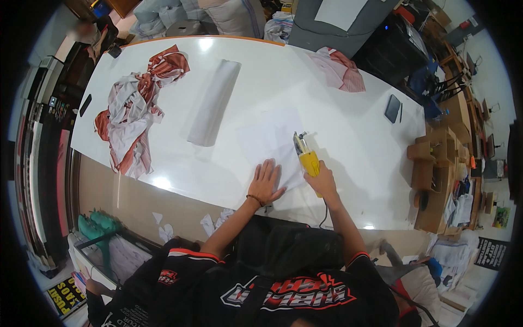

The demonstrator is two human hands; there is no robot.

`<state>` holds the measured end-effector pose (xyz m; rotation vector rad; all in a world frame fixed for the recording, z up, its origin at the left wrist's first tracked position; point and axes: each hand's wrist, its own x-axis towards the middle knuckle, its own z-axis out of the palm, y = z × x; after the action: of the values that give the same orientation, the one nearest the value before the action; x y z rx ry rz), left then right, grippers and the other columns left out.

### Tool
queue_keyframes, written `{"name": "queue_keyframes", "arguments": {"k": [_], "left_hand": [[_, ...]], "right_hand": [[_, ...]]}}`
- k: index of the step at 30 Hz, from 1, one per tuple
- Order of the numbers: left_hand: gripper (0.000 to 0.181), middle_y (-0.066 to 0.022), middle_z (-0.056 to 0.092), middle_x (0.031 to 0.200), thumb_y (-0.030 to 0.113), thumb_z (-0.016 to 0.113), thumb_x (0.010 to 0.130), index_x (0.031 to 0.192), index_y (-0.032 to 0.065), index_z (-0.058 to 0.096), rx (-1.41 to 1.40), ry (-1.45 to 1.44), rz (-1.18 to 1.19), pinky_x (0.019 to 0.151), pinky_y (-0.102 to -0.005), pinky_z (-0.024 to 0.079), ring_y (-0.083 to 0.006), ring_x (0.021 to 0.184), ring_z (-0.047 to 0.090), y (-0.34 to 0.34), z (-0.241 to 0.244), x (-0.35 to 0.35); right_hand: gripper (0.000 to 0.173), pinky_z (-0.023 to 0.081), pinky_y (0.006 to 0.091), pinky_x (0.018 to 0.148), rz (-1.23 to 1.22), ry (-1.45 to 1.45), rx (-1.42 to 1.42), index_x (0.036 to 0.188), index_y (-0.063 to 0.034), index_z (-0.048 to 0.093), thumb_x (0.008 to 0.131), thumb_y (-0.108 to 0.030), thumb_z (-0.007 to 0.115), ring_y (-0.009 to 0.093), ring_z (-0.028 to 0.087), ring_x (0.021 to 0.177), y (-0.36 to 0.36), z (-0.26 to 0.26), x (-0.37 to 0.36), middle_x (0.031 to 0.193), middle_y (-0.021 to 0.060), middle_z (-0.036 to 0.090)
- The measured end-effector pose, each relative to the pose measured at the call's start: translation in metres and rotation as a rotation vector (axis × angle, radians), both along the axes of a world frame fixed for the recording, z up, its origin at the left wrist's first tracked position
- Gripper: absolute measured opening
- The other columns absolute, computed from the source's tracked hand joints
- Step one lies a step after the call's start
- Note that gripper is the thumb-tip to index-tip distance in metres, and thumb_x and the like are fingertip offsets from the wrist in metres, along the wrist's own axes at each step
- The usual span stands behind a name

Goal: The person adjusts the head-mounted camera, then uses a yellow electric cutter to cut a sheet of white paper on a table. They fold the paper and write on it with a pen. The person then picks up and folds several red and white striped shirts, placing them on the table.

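My left hand (264,184) presses flat, fingers spread, on the lower part of a thin white sheet (267,133). Whether the sheet is fabric or paper I cannot tell. In my right hand (325,184) is a yellow handheld electric fabric cutter (309,161), gripped around its body. Its metal head points away from me, along the right edge of the sheet. A dark power cord (326,214) runs from its rear end over the table's near edge. To the left of the sheet lies a white roll (215,104), slanted across the white table (253,81).
Crumpled red-and-white fabric (137,104) covers the table's left part; another red-and-white piece (341,69) lies at the far edge. A phone (392,108) rests at right, a dark flat object (85,105) at left. Cardboard boxes (431,159) stand beyond the right end. A person (96,39) sits far left.
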<state>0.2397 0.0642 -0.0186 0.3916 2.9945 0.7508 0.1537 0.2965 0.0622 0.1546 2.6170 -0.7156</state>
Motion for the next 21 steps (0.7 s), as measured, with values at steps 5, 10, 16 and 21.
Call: {"name": "queue_keyframes", "arguments": {"k": [5,10,16,21], "left_hand": [[0.085,-0.0292,0.025,0.163,0.057,0.057,0.094,0.154,0.0000,0.036,0.039,-0.009,-0.017,0.124,-0.0577,0.016,-0.0449,0.153,0.020,-0.003,0.000,0.000],[0.086,-0.0291,0.025,0.163,0.056,0.058,0.094,0.154,-0.0021,0.036,0.054,-0.017,-0.025,0.125,-0.0562,0.016,-0.0438,0.153,0.020,-0.006,0.000,-0.001],[0.087,-0.0280,0.025,0.164,0.058,0.056,0.094,0.154,-0.0017,0.036,0.030,-0.030,-0.028,0.126,-0.0541,0.015,-0.0412,0.154,0.019,-0.006,-0.002,-0.003],[0.085,-0.0266,0.026,0.164,0.058,0.054,0.096,0.155,0.0002,0.036,0.020,-0.007,-0.014,0.126,-0.0535,0.015,-0.0396,0.155,0.020,-0.007,-0.003,0.000]], "right_hand": [[0.060,0.056,0.0532,0.085,0.001,0.000,-0.009,0.117,-0.0001,0.056,0.075,-0.038,0.076,0.049,0.069,0.098,-0.012,-0.002,-0.025,0.102,0.0306,0.071],[0.062,0.057,0.0530,0.085,0.018,-0.004,0.020,0.119,-0.0016,0.054,0.074,-0.038,0.077,0.047,0.070,0.098,-0.025,-0.005,-0.050,0.102,0.0285,0.071],[0.064,0.056,0.0534,0.087,0.041,-0.006,-0.012,0.120,-0.0014,0.055,0.075,-0.040,0.077,0.046,0.069,0.103,-0.038,-0.010,-0.083,0.108,0.0294,0.070],[0.063,0.056,0.0526,0.087,0.068,0.056,-0.021,0.119,-0.0015,0.056,0.074,-0.041,0.077,0.046,0.069,0.102,-0.059,-0.019,-0.121,0.105,0.0288,0.071]]}}
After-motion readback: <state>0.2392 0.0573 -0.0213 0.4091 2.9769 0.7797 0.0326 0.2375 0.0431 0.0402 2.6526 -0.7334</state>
